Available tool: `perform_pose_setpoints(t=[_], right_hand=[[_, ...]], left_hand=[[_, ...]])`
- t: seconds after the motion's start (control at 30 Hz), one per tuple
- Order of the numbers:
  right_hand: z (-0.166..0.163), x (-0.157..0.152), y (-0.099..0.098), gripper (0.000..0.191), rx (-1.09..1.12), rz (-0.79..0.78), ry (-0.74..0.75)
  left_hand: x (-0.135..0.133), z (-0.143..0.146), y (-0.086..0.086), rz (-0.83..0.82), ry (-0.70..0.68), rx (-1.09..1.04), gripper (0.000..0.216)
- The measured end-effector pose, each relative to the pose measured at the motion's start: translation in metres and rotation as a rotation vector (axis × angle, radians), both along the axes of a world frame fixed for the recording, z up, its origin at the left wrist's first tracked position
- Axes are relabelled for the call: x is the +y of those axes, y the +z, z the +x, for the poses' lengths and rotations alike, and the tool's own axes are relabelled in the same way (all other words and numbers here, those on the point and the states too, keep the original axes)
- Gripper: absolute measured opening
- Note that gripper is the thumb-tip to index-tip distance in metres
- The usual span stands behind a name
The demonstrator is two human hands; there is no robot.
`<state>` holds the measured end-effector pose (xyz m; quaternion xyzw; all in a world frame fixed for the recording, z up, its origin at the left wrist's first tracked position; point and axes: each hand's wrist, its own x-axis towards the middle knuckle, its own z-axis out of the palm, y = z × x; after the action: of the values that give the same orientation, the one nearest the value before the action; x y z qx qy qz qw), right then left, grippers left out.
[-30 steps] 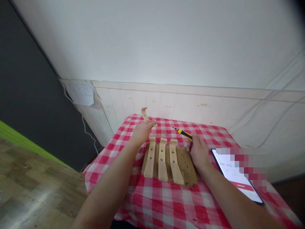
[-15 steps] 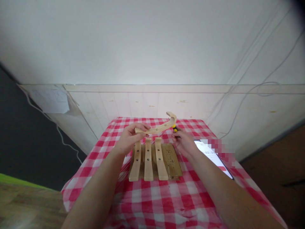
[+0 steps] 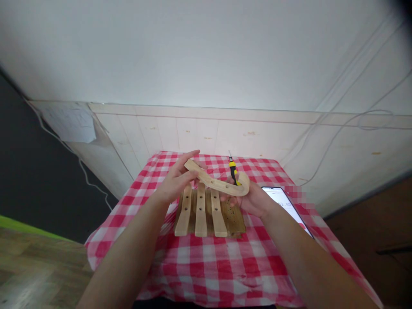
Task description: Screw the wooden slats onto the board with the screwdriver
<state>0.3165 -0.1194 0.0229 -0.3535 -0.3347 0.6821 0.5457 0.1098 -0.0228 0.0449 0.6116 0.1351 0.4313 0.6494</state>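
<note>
My left hand [image 3: 174, 183] is closed round the flared end of a pale wooden coat hook [image 3: 220, 185], held above the table. Two holes show in its middle, and its curled end lies against my right hand [image 3: 255, 201]. That hand grips a yellow-and-black screwdriver [image 3: 233, 168], its metal tip pointing up and away from me; some fingers are hidden behind the hook. Below, a brown wooden board [image 3: 236, 221] carries three similar hooks side by side: a left one [image 3: 182, 224], a middle one [image 3: 201, 224] and a right one [image 3: 219, 222]. Small dark marks dot the board's right part.
A red-and-white checked cloth [image 3: 193, 266] covers the table. To the right of the board lies a phone [image 3: 286, 204] with a lit screen, partly behind my right forearm. A white panelled wall [image 3: 180, 137] rises behind the table, with loose cables [image 3: 334, 141] at right.
The held hook has turned, its curled end dropping from above the screwdriver down toward my right palm. The screwdriver now stands more upright, with its shaft showing. My view has tilted slightly.
</note>
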Motion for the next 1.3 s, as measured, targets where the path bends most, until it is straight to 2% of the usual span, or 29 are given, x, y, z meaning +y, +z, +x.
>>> perform_pose_setpoints(t=[0.13,0.2,0.33,0.4,0.47,0.57,0.7,0.8,0.97,1.17,1.23,1.3], right_hand=[[-0.003,-0.009,0.008,0.035,-0.114,-0.008,0.170],[-0.004,-0.011,0.010,0.036,-0.172,-0.033,0.191],[-0.003,-0.013,0.009,0.034,-0.383,-0.063,0.015],[-0.002,-0.013,0.009,0.030,-0.541,-0.045,-0.049],[0.000,-0.014,0.011,0.026,-0.692,-0.042,-0.053],[-0.001,-0.015,0.014,0.027,-0.834,-0.042,-0.029],[-0.002,-0.013,0.013,0.030,-0.869,-0.014,-0.025],[0.000,-0.011,0.009,0.028,-0.899,0.064,-0.107],[0.003,-0.009,0.007,0.037,-0.722,0.075,-0.218],[0.002,-0.006,0.007,0.028,-0.670,0.114,-0.370],[0.003,-0.004,0.008,0.024,-0.726,0.117,-0.345],[0.006,-0.004,0.009,0.022,-0.819,0.074,-0.252]], left_hand=[[-0.009,0.008,-0.006,0.074,-0.020,0.007,0.064],[-0.015,0.013,-0.008,0.072,-0.012,0.018,0.063],[-0.025,0.024,-0.010,0.047,0.065,0.013,0.062],[-0.027,0.026,-0.010,0.053,0.109,0.086,0.049],[-0.028,0.027,-0.010,0.061,0.124,0.195,0.033],[-0.027,0.027,-0.010,0.066,0.057,0.270,0.029],[-0.025,0.027,-0.012,0.004,-0.019,0.272,0.033],[-0.023,0.027,-0.013,-0.042,-0.106,0.248,0.037],[-0.024,0.024,-0.008,-0.095,-0.175,0.133,0.041],[-0.021,0.013,-0.006,-0.089,-0.301,0.185,0.040],[-0.020,0.011,-0.007,-0.066,-0.375,0.268,0.043],[-0.020,0.011,-0.008,-0.013,-0.395,0.319,0.043]])
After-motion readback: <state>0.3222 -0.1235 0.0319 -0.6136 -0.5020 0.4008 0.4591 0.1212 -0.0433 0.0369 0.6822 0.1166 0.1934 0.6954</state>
